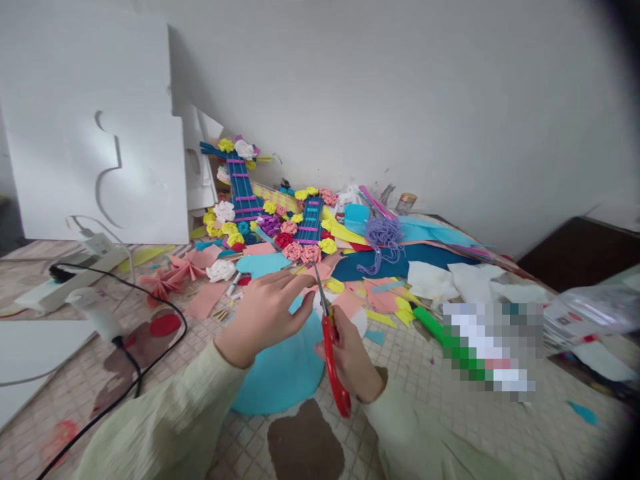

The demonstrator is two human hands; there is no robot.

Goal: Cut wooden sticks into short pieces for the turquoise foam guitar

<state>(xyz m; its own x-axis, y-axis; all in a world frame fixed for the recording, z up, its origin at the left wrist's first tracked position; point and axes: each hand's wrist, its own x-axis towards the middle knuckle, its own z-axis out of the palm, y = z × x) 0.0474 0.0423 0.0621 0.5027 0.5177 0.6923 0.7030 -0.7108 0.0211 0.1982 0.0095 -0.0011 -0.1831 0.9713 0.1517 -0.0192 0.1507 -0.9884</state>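
My right hand (350, 353) is wrapped round a pair of red-handled scissors (330, 360), whose blades point away from me. Just left of the blades is my left hand (270, 313), its thumb apart from the outstretched fingers and nothing visible between them. The left fingertips come close to the blades; whether they touch is unclear. Beneath both hands lies a large light-blue sheet (280, 380) with a curved edge. A white rounded piece (359, 321) shows partly behind the scissors and right hand.
Guitar-shaped crafts (243, 190) with paper flowers stand at the back, near purple yarn (383, 237). Pink and yellow scraps (383, 300) litter the table. To the right is a green tube-like item (430, 323), partly blurred. A black cable (183, 313), power strip (75, 273) and glue gun (95, 317) lie left.
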